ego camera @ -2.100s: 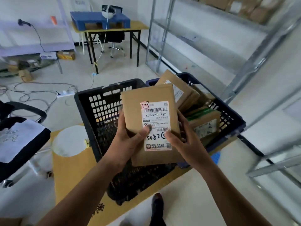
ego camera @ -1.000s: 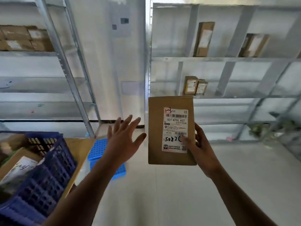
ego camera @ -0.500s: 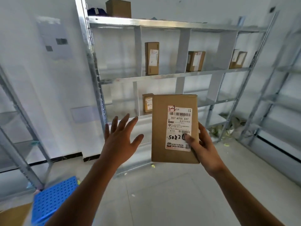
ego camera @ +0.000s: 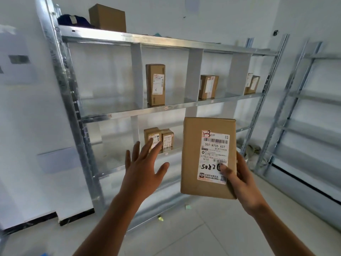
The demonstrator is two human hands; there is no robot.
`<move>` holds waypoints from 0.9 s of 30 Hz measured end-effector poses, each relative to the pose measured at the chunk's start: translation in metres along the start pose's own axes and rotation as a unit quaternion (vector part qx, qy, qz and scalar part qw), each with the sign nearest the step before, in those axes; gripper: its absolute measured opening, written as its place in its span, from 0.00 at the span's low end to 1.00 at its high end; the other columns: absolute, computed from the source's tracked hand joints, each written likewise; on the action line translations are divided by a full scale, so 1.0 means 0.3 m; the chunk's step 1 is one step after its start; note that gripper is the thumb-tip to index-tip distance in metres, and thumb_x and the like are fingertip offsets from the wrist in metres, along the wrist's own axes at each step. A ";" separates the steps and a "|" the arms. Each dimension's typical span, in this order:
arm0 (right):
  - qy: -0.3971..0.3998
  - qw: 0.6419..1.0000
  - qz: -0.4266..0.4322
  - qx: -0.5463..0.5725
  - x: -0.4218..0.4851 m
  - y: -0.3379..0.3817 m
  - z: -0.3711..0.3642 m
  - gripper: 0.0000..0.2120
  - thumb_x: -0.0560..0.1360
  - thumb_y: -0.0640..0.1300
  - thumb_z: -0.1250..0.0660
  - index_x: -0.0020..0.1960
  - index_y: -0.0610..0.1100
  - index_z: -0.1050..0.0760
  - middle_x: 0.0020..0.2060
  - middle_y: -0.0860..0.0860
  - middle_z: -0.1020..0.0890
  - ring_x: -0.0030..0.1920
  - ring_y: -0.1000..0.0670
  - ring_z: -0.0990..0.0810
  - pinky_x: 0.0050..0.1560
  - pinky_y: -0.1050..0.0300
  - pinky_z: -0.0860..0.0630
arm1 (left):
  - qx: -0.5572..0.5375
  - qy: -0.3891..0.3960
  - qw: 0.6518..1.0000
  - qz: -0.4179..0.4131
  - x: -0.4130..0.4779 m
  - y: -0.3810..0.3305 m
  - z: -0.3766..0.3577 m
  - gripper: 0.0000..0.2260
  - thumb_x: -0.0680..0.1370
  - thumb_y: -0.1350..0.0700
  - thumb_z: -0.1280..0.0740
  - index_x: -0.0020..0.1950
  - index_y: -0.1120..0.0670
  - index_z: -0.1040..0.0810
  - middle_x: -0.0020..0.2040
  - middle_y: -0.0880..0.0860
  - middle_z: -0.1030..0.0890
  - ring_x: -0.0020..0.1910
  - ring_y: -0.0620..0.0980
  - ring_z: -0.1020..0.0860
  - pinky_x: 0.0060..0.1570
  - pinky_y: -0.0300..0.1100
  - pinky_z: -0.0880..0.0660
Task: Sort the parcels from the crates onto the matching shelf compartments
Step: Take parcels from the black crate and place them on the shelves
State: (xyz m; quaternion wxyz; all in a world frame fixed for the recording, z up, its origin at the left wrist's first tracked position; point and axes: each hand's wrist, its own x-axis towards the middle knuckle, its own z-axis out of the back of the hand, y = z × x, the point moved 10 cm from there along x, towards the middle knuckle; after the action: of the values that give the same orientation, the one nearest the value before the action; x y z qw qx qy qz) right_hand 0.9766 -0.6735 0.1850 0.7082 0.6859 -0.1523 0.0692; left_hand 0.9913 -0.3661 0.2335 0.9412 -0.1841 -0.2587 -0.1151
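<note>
Several boxes [ego camera: 155,85] are already shelved; one parcel [ego camera: 212,154], seemingly marked 1-3, is grasped by the right hand [ego camera: 243,182], unplaced; the left hand [ego camera: 142,172] is spread, released.

Metal shelf rack [ego camera: 129,112] is set against a white wall, its levels split by upright dividers. Top board: brown box [ego camera: 108,17] and dark blue cloth [ego camera: 73,20] are laid side by side. Middle level: tall parcel [ego camera: 155,85] is stood upright in second compartment, squat parcel [ego camera: 208,86] in third, parcel pair [ego camera: 252,84] in fourth. Lower level: two small parcels [ego camera: 168,138] are stood touching in second compartment. Tiled floor [ego camera: 203,237]: yellow-green scrap [ego camera: 160,218] is seen near the rack foot.
</note>
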 end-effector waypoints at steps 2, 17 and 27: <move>0.000 1.000 -0.005 -0.007 0.063 -0.026 0.022 0.42 0.67 0.67 0.22 0.77 0.67 0.36 0.66 0.52 0.18 0.63 0.45 0.16 0.59 0.39 0.18 | -0.004 0.007 1.000 -0.007 0.070 -0.013 -0.058 0.30 0.81 0.34 0.42 0.81 0.40 0.43 0.83 0.47 0.45 0.83 0.58 0.51 0.78 0.60 0.57; -0.035 0.999 0.016 0.006 0.689 -0.275 0.573 0.41 0.70 0.63 0.22 0.78 0.65 0.36 0.67 0.50 0.18 0.63 0.44 0.16 0.58 0.38 0.17 | 0.005 0.023 0.997 -0.073 0.736 -0.430 -0.624 0.32 0.79 0.30 0.48 0.82 0.40 0.44 0.84 0.45 0.48 0.83 0.56 0.53 0.77 0.58 0.60; -0.044 0.999 0.014 -0.009 1.083 -0.355 1.006 0.34 0.77 0.54 0.24 0.78 0.65 0.36 0.62 0.53 0.16 0.60 0.47 0.15 0.54 0.49 0.15 | -0.005 0.044 0.995 -0.090 1.143 -0.782 -0.933 0.32 0.81 0.33 0.45 0.82 0.41 0.47 0.84 0.44 0.53 0.83 0.54 0.57 0.79 0.57 0.60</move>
State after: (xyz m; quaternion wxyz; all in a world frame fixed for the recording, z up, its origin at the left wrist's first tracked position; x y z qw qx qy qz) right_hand 1.2796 -1.0143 0.1887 0.7057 0.6800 -0.1933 0.0474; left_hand 1.3306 -0.7341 0.2590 0.9367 -0.1598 -0.2317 -0.2084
